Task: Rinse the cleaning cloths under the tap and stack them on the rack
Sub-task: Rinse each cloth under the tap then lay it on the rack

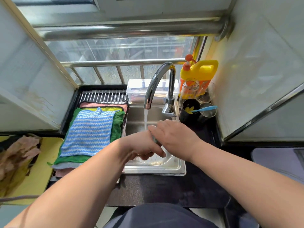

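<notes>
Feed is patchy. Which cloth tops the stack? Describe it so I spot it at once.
Find the steel sink under the running tap. Directly left of it lies the drying rack, carrying a pile of flat cloths. The top one is the striped cloth, in blue and white bands; the green cloth under it and the pink cloth at the bottom are plain.

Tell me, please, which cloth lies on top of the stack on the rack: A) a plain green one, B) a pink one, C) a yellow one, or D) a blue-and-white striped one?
D: the blue-and-white striped cloth lies uppermost on the rack, with the green cloth showing beneath it.
</notes>
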